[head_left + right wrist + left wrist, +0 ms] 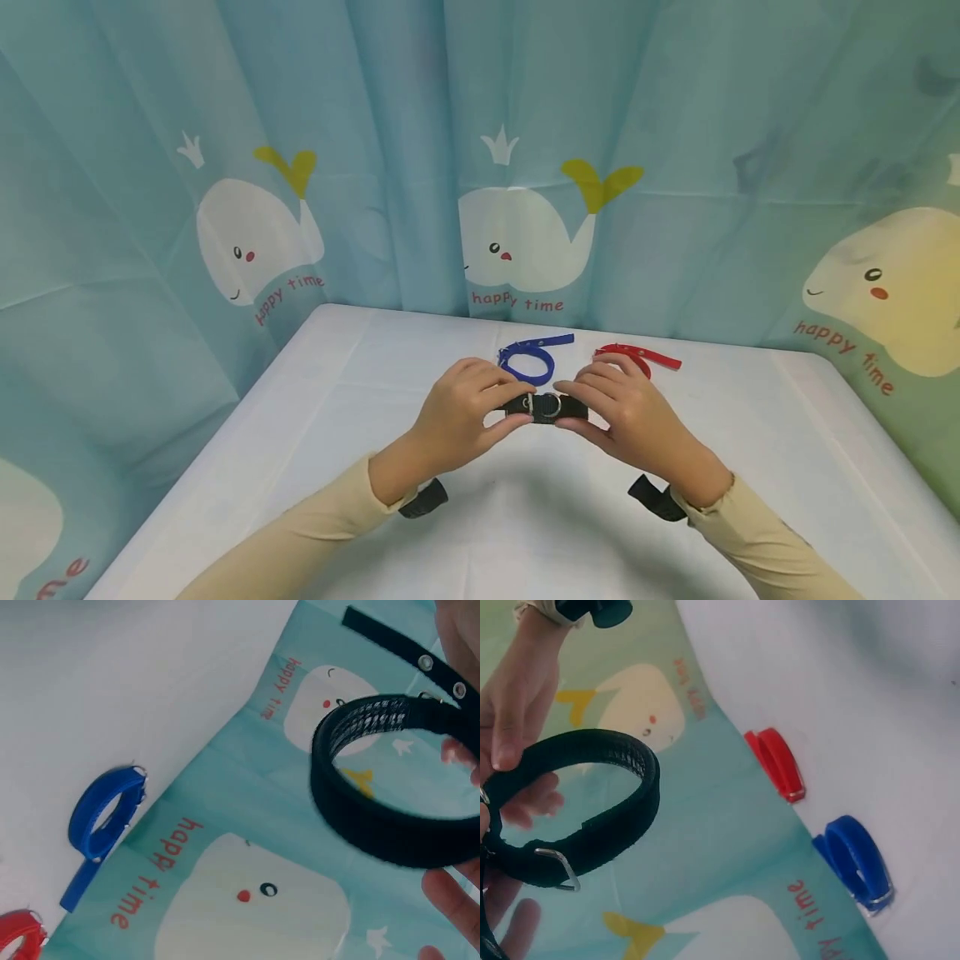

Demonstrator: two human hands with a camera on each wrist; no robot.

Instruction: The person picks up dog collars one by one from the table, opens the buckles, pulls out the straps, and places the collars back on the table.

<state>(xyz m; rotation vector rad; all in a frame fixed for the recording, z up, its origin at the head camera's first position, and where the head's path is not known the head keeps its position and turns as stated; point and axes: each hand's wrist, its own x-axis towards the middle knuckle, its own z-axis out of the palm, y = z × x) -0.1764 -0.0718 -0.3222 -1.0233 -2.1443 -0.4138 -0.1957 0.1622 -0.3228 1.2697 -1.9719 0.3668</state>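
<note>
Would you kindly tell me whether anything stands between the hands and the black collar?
Nothing visible does: the left hand and right hand both hold the black collar, while the blue collar and red collar lie farther back.

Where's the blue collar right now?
Head view: the blue collar lies on the white table near its far edge, just beyond the left hand and left of the red collar.

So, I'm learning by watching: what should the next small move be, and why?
Probably lowering the black fabric collar onto the white table: it appears buckled into a loop, the left hand and right hand hold it raised, and the blue looped collar and red looped collar rest there.
</note>
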